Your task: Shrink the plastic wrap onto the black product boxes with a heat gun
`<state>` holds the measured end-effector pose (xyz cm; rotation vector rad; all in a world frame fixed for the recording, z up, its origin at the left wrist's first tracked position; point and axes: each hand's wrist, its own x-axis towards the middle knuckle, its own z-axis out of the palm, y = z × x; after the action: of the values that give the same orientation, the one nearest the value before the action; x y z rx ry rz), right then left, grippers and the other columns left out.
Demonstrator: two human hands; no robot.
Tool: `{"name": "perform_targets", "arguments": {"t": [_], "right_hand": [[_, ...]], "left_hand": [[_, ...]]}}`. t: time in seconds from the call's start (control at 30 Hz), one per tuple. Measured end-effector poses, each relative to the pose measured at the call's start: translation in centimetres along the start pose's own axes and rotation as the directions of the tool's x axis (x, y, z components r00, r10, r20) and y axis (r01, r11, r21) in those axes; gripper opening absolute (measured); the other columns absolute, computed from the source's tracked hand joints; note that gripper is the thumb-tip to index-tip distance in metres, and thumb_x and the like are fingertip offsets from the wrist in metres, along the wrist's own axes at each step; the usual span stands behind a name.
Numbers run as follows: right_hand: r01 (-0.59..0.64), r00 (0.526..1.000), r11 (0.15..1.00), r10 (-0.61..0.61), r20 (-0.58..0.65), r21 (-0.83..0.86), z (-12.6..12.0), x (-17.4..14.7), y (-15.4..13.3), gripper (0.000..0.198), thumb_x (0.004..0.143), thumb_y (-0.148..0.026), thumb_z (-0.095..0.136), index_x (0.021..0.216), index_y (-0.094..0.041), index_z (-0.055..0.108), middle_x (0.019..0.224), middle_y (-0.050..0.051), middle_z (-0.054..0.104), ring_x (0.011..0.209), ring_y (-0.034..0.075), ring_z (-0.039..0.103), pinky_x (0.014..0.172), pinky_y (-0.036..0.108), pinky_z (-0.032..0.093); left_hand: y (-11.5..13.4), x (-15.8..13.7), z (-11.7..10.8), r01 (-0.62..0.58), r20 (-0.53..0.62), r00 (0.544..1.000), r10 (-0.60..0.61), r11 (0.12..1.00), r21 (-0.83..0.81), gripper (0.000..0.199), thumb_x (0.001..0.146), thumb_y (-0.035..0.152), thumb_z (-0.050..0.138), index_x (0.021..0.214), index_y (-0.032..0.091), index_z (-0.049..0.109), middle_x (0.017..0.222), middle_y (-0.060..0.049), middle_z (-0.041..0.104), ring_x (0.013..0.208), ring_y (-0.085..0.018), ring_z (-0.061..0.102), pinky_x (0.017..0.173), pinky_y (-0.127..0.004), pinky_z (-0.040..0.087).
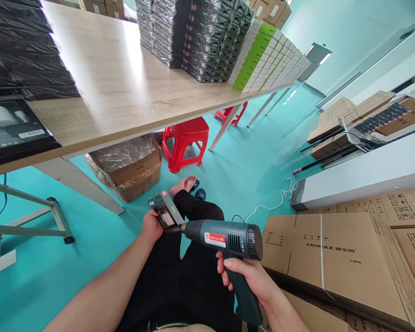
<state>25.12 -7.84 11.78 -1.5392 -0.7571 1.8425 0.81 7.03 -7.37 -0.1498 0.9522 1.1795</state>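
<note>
In my right hand is a dark green heat gun with a red and white label, my fingers wrapped round its grip. Its nozzle points left, close to a small black and grey product box with a red corner and a picture on its front. My left hand grips that box by its left edge, above my lap. From this angle I cannot tell whether the nozzle touches the box or stays just apart from it.
A wooden table carries stacks of film-wrapped black boxes and white-green boxes. Beneath stand a red stool and an open carton. Flattened cartons are piled at my right; a white cable crosses the floor.
</note>
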Motion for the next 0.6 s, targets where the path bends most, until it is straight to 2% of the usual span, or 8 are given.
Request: {"name": "perform_targets", "arguments": {"t": [0.07,0.17,0.23,0.33,0.4,0.5,0.6], "right_hand": [[-0.003,0.999,1.000,0.003,0.043,-0.003,0.0,0.0,0.0,0.029,0.080,-0.030,0.064,0.103,-0.013,0.066,0.085,0.008,0.066,0.064,0.017,0.061,0.057,0.029,0.048],[0.045,0.996,0.999,-0.046,-0.078,-0.004,-0.1,-0.1,-0.1,0.029,0.080,-0.032,0.065,0.102,-0.014,0.066,0.084,0.007,0.066,0.065,0.016,0.060,0.058,0.029,0.048],[0.012,0.994,1.000,-0.013,-0.108,-0.011,-0.2,-0.3,-0.2,0.027,0.080,-0.032,0.064,0.101,-0.014,0.066,0.082,0.007,0.066,0.064,0.015,0.060,0.057,0.028,0.048],[-0.041,0.999,0.999,0.041,0.020,0.022,-0.1,-0.6,-0.5,0.028,0.080,-0.029,0.063,0.103,-0.012,0.066,0.083,0.008,0.067,0.062,0.015,0.061,0.055,0.027,0.047],[0.008,0.999,0.997,-0.011,0.047,0.075,0.3,-0.5,-1.0,0.029,0.081,-0.029,0.061,0.104,-0.013,0.065,0.084,0.008,0.066,0.063,0.015,0.061,0.055,0.027,0.048],[0.132,0.991,0.982,-0.130,-0.025,0.134,0.7,0.3,-2.2,0.026,0.083,-0.028,0.058,0.103,-0.014,0.065,0.084,0.007,0.066,0.063,0.015,0.060,0.055,0.027,0.048],[0.160,0.987,0.976,-0.153,-0.055,0.145,0.7,1.0,-3.4,0.026,0.084,-0.029,0.057,0.103,-0.014,0.065,0.083,0.007,0.066,0.064,0.016,0.060,0.055,0.027,0.048]], "left_hand": [[0.0,0.1,-0.1,0.039,0.025,0.999,-0.039,0.999,-0.031,0.024,0.047,0.017,0.047,0.069,0.017,0.056,0.064,-0.005,0.062,0.056,-0.022,0.060,0.062,-0.041,0.055],[0.0,-0.1,0.0,0.067,0.044,0.997,-0.065,0.997,-0.038,0.026,0.049,0.018,0.047,0.072,0.016,0.057,0.067,-0.006,0.063,0.058,-0.023,0.061,0.060,-0.042,0.055],[0.0,-0.2,0.1,0.105,0.039,0.994,-0.104,0.994,-0.017,0.025,0.050,0.018,0.047,0.073,0.016,0.057,0.065,-0.006,0.062,0.055,-0.022,0.061,0.058,-0.041,0.055],[-0.3,-0.3,0.2,0.136,0.035,0.990,-0.137,0.990,0.042,0.022,0.050,0.018,0.047,0.070,0.016,0.056,0.061,-0.005,0.061,0.052,-0.022,0.059,0.054,-0.039,0.054],[-0.6,-0.3,0.4,0.120,0.054,0.991,-0.125,0.989,0.084,0.021,0.051,0.017,0.048,0.070,0.016,0.056,0.061,-0.005,0.062,0.053,-0.022,0.060,0.054,-0.038,0.054],[-1.0,-0.6,0.8,0.107,0.107,0.986,-0.125,0.981,0.160,0.021,0.053,0.016,0.049,0.071,0.015,0.059,0.064,-0.007,0.065,0.059,-0.024,0.063,0.056,-0.038,0.054],[-1.0,-1.2,1.1,0.124,0.137,0.978,-0.160,0.964,0.237,0.020,0.055,0.016,0.050,0.071,0.014,0.061,0.066,-0.009,0.067,0.060,-0.026,0.064,0.056,-0.039,0.054]]}}
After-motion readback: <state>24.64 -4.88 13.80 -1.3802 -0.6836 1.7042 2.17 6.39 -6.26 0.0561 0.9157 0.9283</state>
